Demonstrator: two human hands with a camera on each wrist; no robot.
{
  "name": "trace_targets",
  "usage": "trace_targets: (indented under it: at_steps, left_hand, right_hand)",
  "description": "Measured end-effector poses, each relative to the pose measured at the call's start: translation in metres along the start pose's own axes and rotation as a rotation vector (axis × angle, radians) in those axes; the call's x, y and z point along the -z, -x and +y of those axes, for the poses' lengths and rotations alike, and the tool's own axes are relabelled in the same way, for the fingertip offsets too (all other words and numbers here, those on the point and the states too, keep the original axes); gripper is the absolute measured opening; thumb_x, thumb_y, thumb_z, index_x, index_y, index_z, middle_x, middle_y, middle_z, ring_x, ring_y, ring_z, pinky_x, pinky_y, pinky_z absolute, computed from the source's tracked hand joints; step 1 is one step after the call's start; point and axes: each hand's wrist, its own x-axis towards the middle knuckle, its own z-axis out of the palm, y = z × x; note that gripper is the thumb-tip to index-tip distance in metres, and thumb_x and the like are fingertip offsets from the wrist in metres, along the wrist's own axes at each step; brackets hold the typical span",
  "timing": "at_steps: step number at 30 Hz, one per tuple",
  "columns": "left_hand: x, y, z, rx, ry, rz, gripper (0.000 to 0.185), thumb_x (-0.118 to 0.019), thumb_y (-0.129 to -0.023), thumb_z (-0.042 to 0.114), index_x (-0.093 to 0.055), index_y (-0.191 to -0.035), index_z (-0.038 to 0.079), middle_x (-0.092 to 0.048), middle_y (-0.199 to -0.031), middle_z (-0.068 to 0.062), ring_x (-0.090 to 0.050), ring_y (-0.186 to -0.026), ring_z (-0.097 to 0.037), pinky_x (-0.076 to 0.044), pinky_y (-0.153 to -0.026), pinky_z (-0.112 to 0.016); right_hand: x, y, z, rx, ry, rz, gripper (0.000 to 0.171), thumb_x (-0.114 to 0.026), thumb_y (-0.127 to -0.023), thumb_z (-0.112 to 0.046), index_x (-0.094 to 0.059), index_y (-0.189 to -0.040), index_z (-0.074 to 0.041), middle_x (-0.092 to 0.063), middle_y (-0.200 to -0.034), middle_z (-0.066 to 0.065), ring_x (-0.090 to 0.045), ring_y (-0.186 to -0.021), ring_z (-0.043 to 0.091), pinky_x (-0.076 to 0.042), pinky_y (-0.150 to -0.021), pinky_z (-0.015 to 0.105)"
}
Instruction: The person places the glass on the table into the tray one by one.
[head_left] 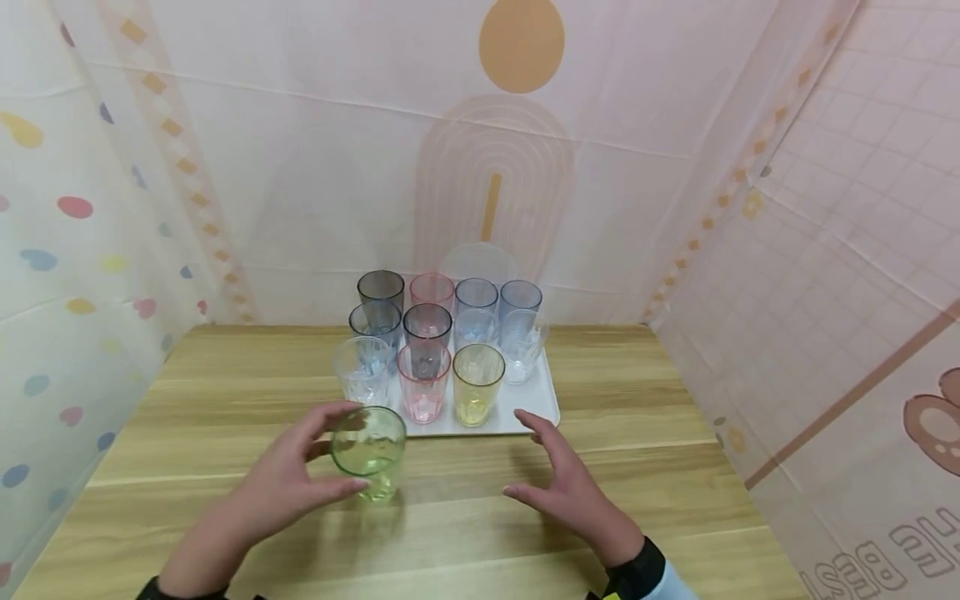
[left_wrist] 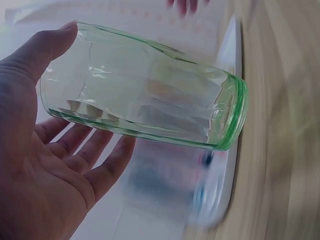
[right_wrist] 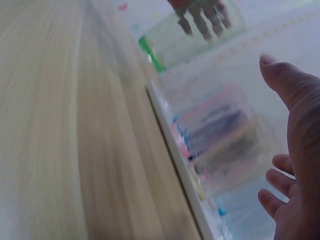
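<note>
A clear green drinking glass (head_left: 378,467) is gripped by my left hand (head_left: 288,471) near its rim, thumb on one side and fingers on the other. In the left wrist view the green glass (left_wrist: 150,90) hangs above the wooden table, its thick base lowest. My right hand (head_left: 566,492) is held in front of the tray's right part with thumb and fingers spread and nothing between them. The right wrist view, blurred, shows the same spread right hand (right_wrist: 300,130). Beyond both hands stands a white tray (head_left: 528,417) bearing several glasses.
On the tray are a yellow glass (head_left: 477,387), a pink glass (head_left: 423,383), a colourless glass (head_left: 363,375), and several grey, blue and other glasses behind. The wooden table (head_left: 622,433) ends at a printed curtain (head_left: 315,167) at the back and sides.
</note>
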Motion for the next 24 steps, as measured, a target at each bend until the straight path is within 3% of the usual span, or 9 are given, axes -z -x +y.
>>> trace_targets:
  at_steps: [5, 11, 18, 24]
  left_hand:
    - [-0.039, -0.016, 0.011, -0.046, 0.091, -0.103, 0.086, -0.103, -0.079, 0.022, -0.057, -0.152, 0.021, -0.067, -0.141, 0.001, -0.067, -0.125, -0.02, -0.063, -0.104, -0.04]
    - [-0.07, -0.029, 0.02, -0.084, 0.177, -0.182, 0.082, -0.101, -0.084, 0.027, -0.056, -0.152, 0.019, -0.063, -0.144, 0.0, -0.064, -0.129, -0.024, -0.063, -0.104, -0.044]
    - [-0.085, -0.035, 0.023, -0.087, 0.214, -0.218, 0.083, -0.1, -0.084, 0.03, -0.056, -0.153, 0.018, -0.061, -0.147, -0.003, -0.061, -0.133, -0.024, -0.063, -0.104, -0.044]
    - [-0.089, -0.035, 0.023, -0.081, 0.209, -0.23, 0.085, -0.1, -0.083, 0.033, -0.056, -0.154, 0.021, -0.059, -0.149, 0.004, -0.06, -0.135, -0.021, -0.062, -0.105, -0.043]
  right_hand:
    - [-0.01, -0.01, -0.008, 0.072, -0.057, -0.029, 0.1, -0.096, -0.087, -0.01, -0.039, -0.17, -0.013, -0.045, -0.172, 0.003, -0.044, -0.157, 0.03, -0.044, -0.125, 0.045]
    - [-0.019, -0.019, -0.02, 0.159, -0.103, -0.06, 0.1, -0.098, -0.085, -0.011, -0.042, -0.167, -0.006, -0.05, -0.167, 0.01, -0.05, -0.152, 0.036, -0.047, -0.124, 0.049]
    - [-0.023, -0.02, -0.031, 0.201, -0.145, -0.102, 0.097, -0.098, -0.085, -0.011, -0.044, -0.166, -0.01, -0.061, -0.156, 0.009, -0.062, -0.141, 0.029, -0.054, -0.117, 0.046]
    - [-0.026, -0.019, -0.032, 0.25, -0.192, -0.11, 0.095, -0.096, -0.085, -0.004, -0.044, -0.165, -0.006, -0.064, -0.152, 0.014, -0.065, -0.137, 0.034, -0.057, -0.114, 0.048]
